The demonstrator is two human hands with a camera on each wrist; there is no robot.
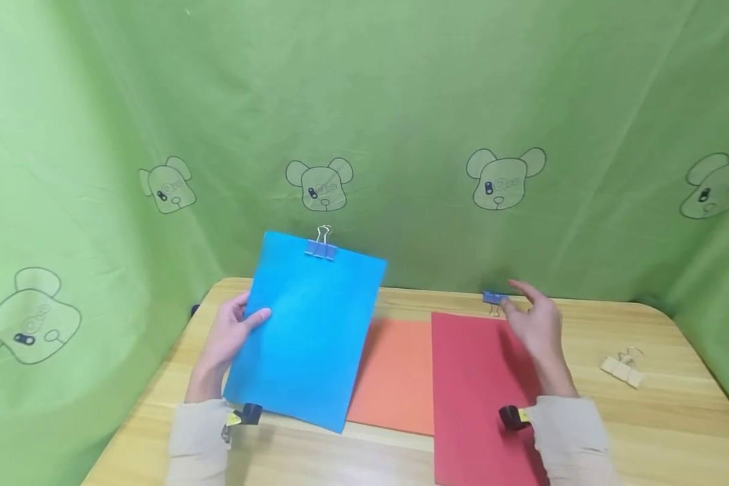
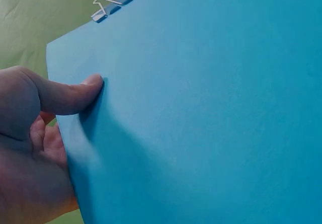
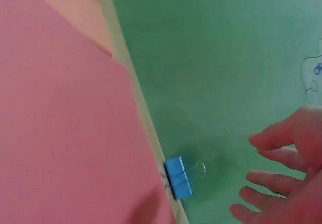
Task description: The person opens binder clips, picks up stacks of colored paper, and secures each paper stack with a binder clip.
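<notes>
My left hand (image 1: 227, 331) grips a blue sheet of paper (image 1: 306, 331) by its left edge, raised and tilted above the table. In the left wrist view the thumb (image 2: 75, 95) presses the front face, and the other fingers are mostly hidden behind it. A purplish-blue binder clip (image 1: 320, 250) with silver handles bites the sheet's top edge. My right hand (image 1: 537, 327) hovers over the red sheet (image 1: 480, 398) with spread, bent fingers and nothing in them. Close to it, at the table's far edge, lies a blue binder clip (image 3: 178, 177), apart from the fingers in the right wrist view.
An orange sheet (image 1: 397, 371) lies on the wooden table (image 1: 662, 432), partly behind the blue sheet and beside the red one. Toward the right rests a white binder clip (image 1: 622, 371). Green cloth (image 1: 413, 101) with bear-face outlines hangs around the table.
</notes>
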